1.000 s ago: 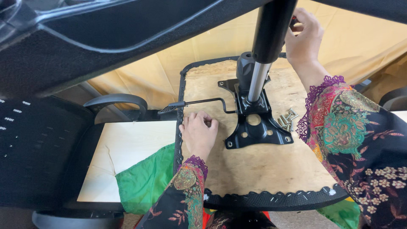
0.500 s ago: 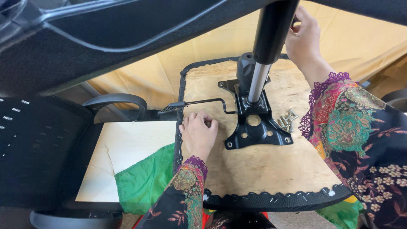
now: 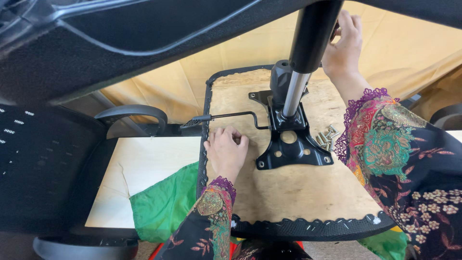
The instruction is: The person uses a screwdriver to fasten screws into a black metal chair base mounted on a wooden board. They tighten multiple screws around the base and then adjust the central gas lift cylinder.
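Observation:
An upturned chair seat [image 3: 298, 192] shows its bare wooden underside with a black stitched rim. A black metal mechanism plate [image 3: 291, 147] lies on the wood. A gas column [image 3: 303, 62] rises from the plate, black above and chrome below. My left hand [image 3: 226, 151] rests on the wood with its fingers curled, just left of the plate and under the thin black lever [image 3: 231, 115]. My right hand [image 3: 342, 45] is raised behind the column, its fingers closed around a small dark part half hidden by the column. Several silver screws [image 3: 326, 137] lie right of the plate.
A black mesh chair back [image 3: 38, 159] fills the left side and a dark chair part [image 3: 120, 33] crosses the top of the view. A black armrest [image 3: 130, 115], a pale board [image 3: 144, 163] and green cloth [image 3: 163, 207] lie left of the seat. Tan sheeting [image 3: 404, 48] hangs behind.

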